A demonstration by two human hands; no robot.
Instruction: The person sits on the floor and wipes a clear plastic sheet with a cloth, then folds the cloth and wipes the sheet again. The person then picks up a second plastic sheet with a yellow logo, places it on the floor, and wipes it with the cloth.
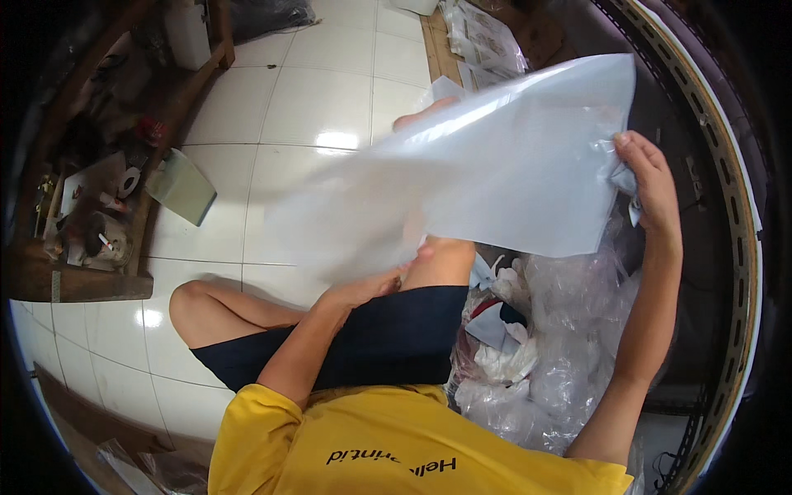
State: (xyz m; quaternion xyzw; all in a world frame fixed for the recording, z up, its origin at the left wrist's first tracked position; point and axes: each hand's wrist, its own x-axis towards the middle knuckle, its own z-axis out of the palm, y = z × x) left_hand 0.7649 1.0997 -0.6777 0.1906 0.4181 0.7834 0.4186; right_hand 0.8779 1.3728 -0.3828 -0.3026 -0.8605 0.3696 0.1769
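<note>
A large translucent plastic sheet point(528, 165) spreads across the space in front of me, slightly curved and blurred toward its left end. My right hand point(652, 177) grips its right edge, thumb on top, with a crumpled greyish bit bunched under the fingers. Down at the sheet's near edge, my left hand point(384, 285) pinches it beside my bare leg; motion and the sheet partly hide those fingers. Through and behind the plastic, my lower leg shows only faintly. A heap of crumpled clear plastic point(569, 322) lies below the right hand, close to my right side.
Pale glossy tiles point(318, 107) cover the floor. At left stands a wooden shelf point(99, 280) with a tape roll point(129, 181) and odds and ends. A pale rectangular container point(183, 188) leans beside it. A perforated metal frame point(716, 157) borders the right; plastic-wrapped packs point(487, 37) lie far off.
</note>
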